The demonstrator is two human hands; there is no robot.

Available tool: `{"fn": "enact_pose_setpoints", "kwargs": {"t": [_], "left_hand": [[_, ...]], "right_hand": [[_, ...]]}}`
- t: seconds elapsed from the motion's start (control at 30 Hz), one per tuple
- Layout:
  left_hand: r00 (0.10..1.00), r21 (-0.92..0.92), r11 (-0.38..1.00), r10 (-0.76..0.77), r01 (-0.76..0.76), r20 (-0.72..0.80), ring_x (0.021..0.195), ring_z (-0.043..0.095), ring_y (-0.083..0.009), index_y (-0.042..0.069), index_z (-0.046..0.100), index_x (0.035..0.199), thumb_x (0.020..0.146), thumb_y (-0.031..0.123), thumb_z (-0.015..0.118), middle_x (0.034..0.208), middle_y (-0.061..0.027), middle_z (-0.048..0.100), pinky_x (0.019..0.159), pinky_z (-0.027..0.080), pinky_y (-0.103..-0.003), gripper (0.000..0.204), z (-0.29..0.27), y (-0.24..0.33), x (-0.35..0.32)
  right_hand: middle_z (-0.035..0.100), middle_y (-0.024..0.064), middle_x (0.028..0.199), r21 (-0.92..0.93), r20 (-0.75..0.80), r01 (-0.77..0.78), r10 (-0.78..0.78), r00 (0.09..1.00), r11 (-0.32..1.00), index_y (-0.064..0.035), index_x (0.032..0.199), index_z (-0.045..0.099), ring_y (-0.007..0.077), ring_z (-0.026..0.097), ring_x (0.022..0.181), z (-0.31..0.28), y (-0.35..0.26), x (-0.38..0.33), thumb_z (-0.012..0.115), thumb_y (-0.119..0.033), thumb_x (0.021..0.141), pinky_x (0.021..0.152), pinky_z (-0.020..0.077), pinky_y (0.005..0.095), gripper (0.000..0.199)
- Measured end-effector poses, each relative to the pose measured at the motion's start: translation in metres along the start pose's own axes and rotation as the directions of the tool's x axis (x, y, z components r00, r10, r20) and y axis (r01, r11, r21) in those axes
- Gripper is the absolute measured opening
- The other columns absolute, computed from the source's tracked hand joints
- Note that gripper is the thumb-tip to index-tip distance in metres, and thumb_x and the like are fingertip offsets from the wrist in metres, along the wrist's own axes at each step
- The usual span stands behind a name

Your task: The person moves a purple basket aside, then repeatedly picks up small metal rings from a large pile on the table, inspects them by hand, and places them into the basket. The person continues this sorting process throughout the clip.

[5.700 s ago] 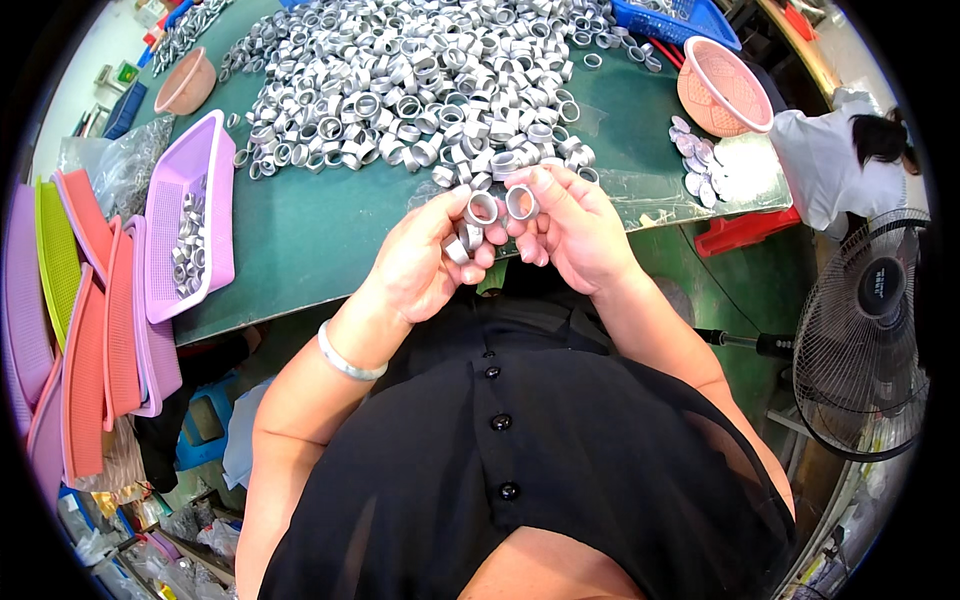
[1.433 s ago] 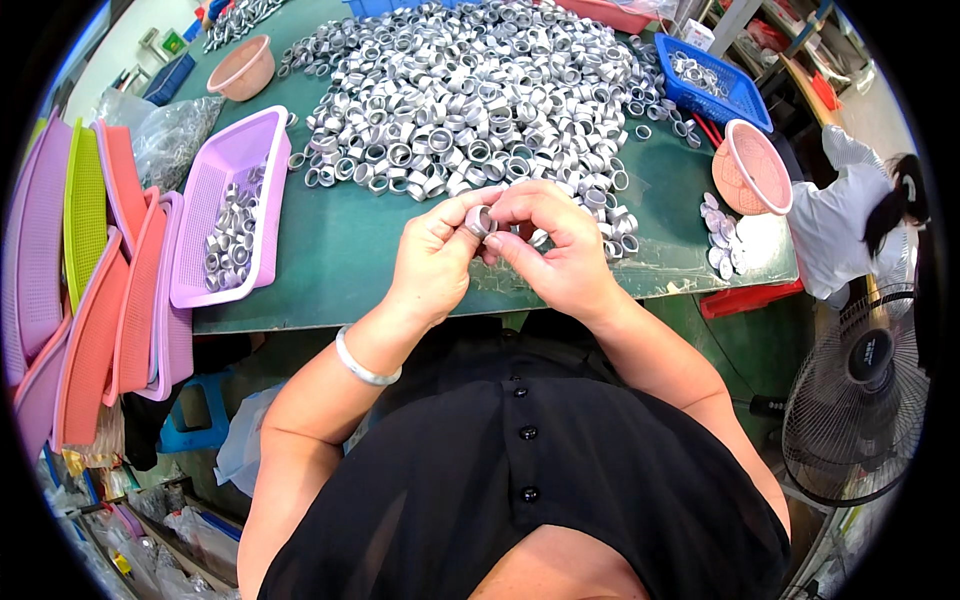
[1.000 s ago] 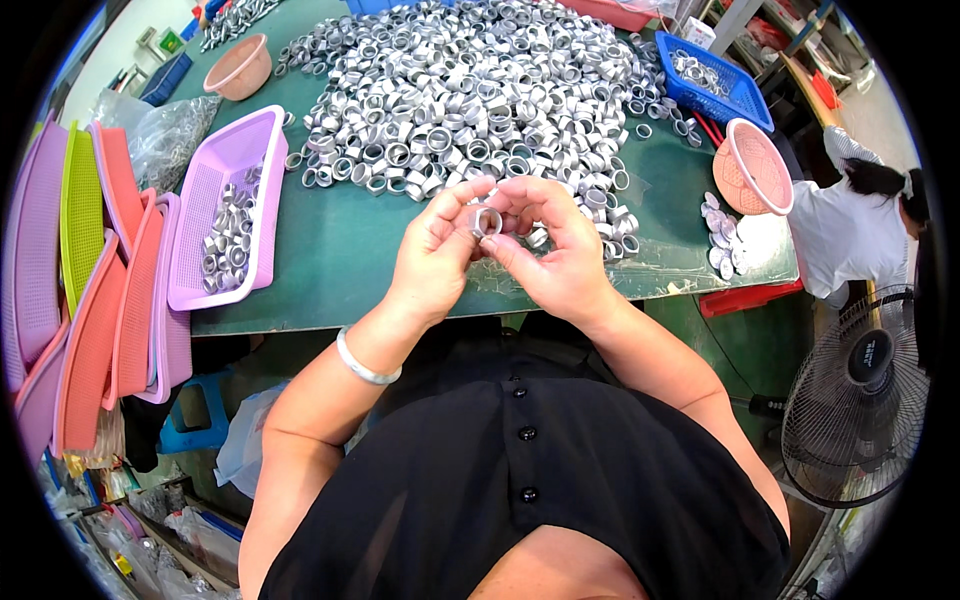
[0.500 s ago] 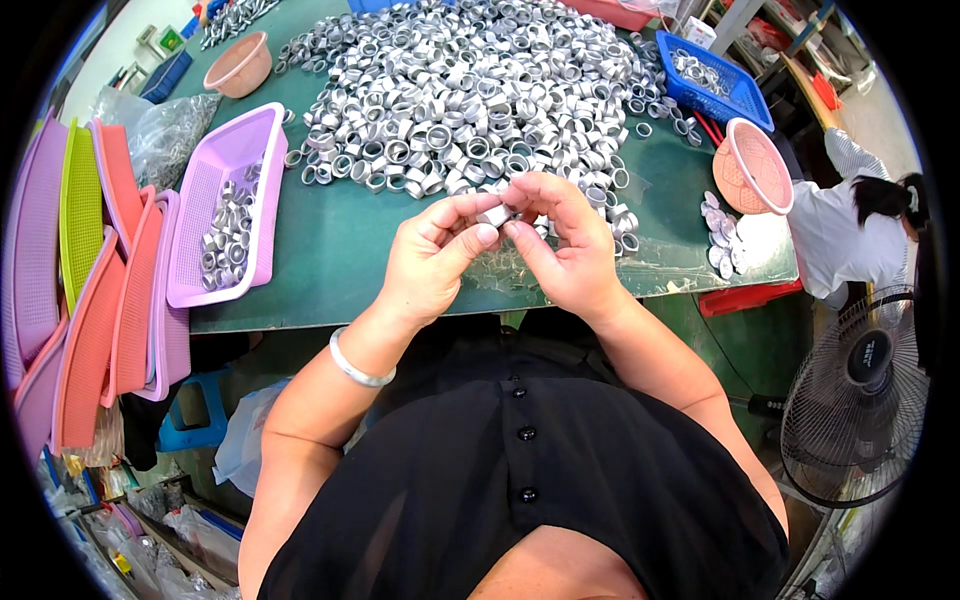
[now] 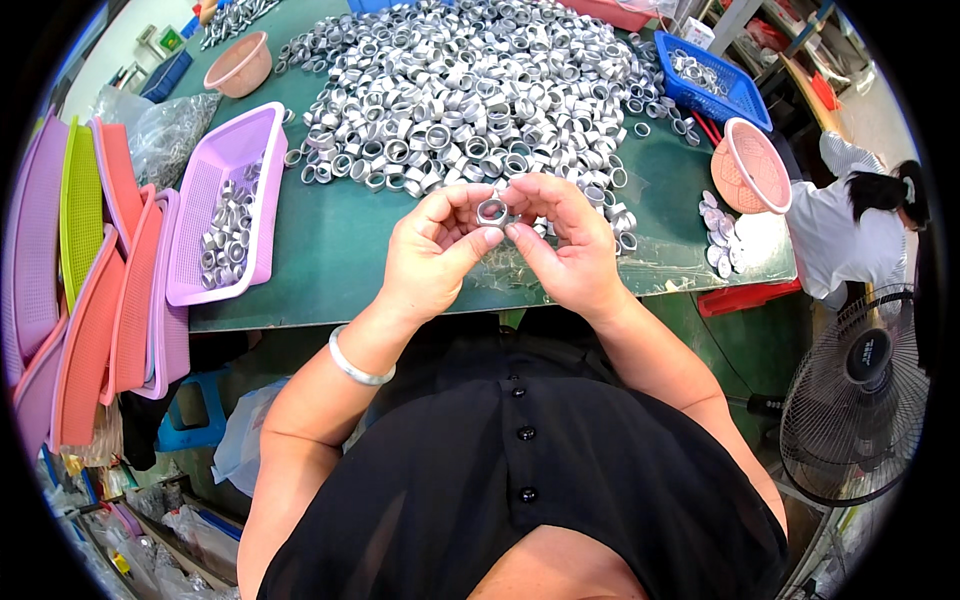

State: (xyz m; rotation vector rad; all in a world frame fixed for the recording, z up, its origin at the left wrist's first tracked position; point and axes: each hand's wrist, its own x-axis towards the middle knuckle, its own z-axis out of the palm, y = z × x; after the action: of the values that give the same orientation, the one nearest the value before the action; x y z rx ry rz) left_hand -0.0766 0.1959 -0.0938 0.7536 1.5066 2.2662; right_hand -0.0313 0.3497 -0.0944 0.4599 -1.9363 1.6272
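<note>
Here your left hand and right hand meet above the near edge of the green bench, and the fingers of both pinch 1 small silver metal ring between their tips. Just beyond your fingers lies the big heap of silver rings. Well off to the left of your fingers sits a purple basket with a few rings in it. Far to the right of your fingers stand a pink bowl and a blue crate.
</note>
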Motion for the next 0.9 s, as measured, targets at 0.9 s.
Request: {"fn": "enact_pose_setpoints", "kwargs": {"t": [0.9], "left_hand": [[0.999,-0.062,0.998,-0.034,0.032,-0.036,0.095,0.058,-0.0137,-0.002,0.053,0.117,0.082,-0.005,0.058,0.104,-0.0083,0.06,0.082,0.048,-0.025,0.035,-0.0016,-0.0011,-0.005]], "right_hand": [[0.055,0.0075,0.098,0.536,0.077,-0.323,0.336,0.939,0.78,0.001,0.115,0.047,0.0126,0.055,0.091,-0.0003,-0.0001,-0.002,0.059,0.004,0.079,0.083,0.046,0.0255,0.038]]}}
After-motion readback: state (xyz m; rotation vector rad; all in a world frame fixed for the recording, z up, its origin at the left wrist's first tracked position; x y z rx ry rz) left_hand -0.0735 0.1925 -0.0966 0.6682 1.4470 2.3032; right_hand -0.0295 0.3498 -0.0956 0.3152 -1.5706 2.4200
